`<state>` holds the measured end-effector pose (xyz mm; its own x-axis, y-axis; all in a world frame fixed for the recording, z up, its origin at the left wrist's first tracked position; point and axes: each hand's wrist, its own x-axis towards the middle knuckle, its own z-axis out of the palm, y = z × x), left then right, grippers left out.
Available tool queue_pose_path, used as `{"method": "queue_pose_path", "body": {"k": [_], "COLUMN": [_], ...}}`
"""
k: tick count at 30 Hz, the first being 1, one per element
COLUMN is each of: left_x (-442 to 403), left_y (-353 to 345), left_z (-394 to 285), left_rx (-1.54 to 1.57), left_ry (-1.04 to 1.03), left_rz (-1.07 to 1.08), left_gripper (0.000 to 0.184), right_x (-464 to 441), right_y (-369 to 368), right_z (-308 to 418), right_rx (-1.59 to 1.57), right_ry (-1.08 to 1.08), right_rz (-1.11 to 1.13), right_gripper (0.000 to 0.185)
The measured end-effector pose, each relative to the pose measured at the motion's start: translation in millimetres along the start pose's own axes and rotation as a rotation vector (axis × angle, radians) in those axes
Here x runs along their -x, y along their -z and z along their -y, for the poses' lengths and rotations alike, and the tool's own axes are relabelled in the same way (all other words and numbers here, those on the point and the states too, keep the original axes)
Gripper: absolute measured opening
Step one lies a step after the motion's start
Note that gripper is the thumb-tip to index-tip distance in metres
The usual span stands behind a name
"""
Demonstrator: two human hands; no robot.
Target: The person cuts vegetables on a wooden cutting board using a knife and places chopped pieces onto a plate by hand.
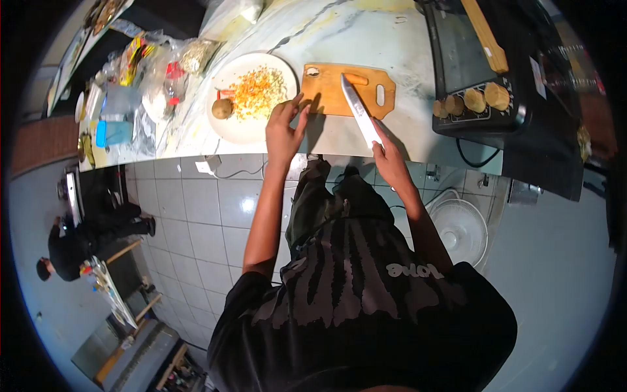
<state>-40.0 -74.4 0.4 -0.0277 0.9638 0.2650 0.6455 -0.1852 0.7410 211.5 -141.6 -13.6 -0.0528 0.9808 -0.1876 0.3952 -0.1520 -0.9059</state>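
My right hand (390,157) is wrapped round the handle of a kitchen knife (358,110). Its blade slants up over a wooden cutting board (326,98), the tip beside an orange piece, apparently carrot (356,79). My left hand (286,130) is empty, thumb and fingers apart, between the board's left end and a white plate (228,134). Finely diced orange and pale vegetables (258,91) cover much of the plate. A round brown potato-like item (222,108) and something thin and red, perhaps chilies (225,95), lie at the plate's left side.
At the right stands a black appliance (483,124) with several round wooden knobs or discs along its front. Plastic bags (173,78) and a blue-lidded container (114,133) crowd the counter's left. A white fan (459,232) is on the floor. Another person (78,245) is at the far left.
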Motion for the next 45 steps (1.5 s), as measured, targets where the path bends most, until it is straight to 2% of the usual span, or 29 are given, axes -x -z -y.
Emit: {"method": "queue_pose_path", "body": {"k": [3,5,7,11,14,15,17,18,19,21,22,23,25,26,30,31,33,34,37,39,41,45], "left_x": [0,-1,-1,-7,-26,-34,-49,-53,-51,-41,-36,-29,-17,-12,-9,-7,-7,-6,-2,-4,-3,-4], "left_y": [-25,-35,-41,-46,-59,-66,-78,-83,-87,-85,-85,-81,-73,-72,-77,-79,-82,-81,-80,-80,-81,-81], "left_z": [0,1,2,-8,-28,-29,-30,-27,-24,-20,-14,-10,-8,-7,-5,-4,-5,-6,-1,-3,-1,-1], "left_rx": [-0.056,-0.027,-0.051,-0.14,-0.135,-0.13,-0.082,-0.109,-0.09,-0.099,-0.112,-0.111,-0.069,-0.075,-0.139,-0.127,-0.11,-0.088,-0.09,-0.083,-0.049,-0.022], "left_ry": [-0.104,0.038,-0.057,-0.098,-0.341,-0.349,-0.464,-0.52,-0.452,-0.396,-0.414,-0.358,-0.331,-0.325,-0.272,-0.246,-0.225,-0.209,-0.176,-0.19,-0.194,-0.167], "left_rz": [-0.018,0.006,-0.033,0.086,0.025,0.024,0.26,0.289,0.259,0.185,0.112,0.106,0.068,0.074,0.013,-0.013,-0.02,-0.025,0.004,-0.025,-0.042,-0.039], "left_gripper": [0.037,0.038,0.041,0.049,0.051,0.051,0.045,0.036,0.028,0.027,0.026,0.027,0.026,0.026,0.024,0.023,0.022,0.021,0.02,0.021,0.021,0.024], "right_x": [14,21,25,31,32,31,33,34,37,41,43,45,47,47,39,42,42,42,47,45,44,38], "right_y": [1,0,-1,8,14,17,22,23,25,24,26,24,11,4,-21,-20,-18,-24,-17,-19,-16,-17], "right_z": [-10,-12,-11,-15,-23,-27,-36,-39,-43,-38,-36,-33,-26,-26,-31,-25,-14,-19,-2,-3,-1,6], "right_rx": [0.062,0.094,0.112,0.063,-0.076,-0.074,-0.093,-0.143,-0.137,-0.246,-0.074,-0.072,-0.109,-0.031,0.016,0.01,0.021,-0.001,-0.026,-0.001,0.072,0.047], "right_ry": [0.044,0.054,0.071,-0.007,-0.039,-0.036,-0.049,-0.07,-0.068,-0.004,-0.014,-0.019,0.158,0.208,0.288,0.28,0.078,0.211,0.122,0.193,0.088,0.078], "right_rz": [-0.047,-0.06,-0.076,-0.087,-0.196,-0.204,-0.24,-0.223,-0.23,-0.147,-0.089,-0.085,-0.071,-0.094,-0.108,-0.101,0.012,-0.072,-0.004,-0.059,0.0,0.001], "right_gripper": [0.054,0.054,0.054,0.053,0.053,0.053,0.054,0.055,0.055,0.056,0.055,0.055,0.054,0.055,0.055,0.055,0.055,0.056,0.056,0.057,0.058,0.062]}}
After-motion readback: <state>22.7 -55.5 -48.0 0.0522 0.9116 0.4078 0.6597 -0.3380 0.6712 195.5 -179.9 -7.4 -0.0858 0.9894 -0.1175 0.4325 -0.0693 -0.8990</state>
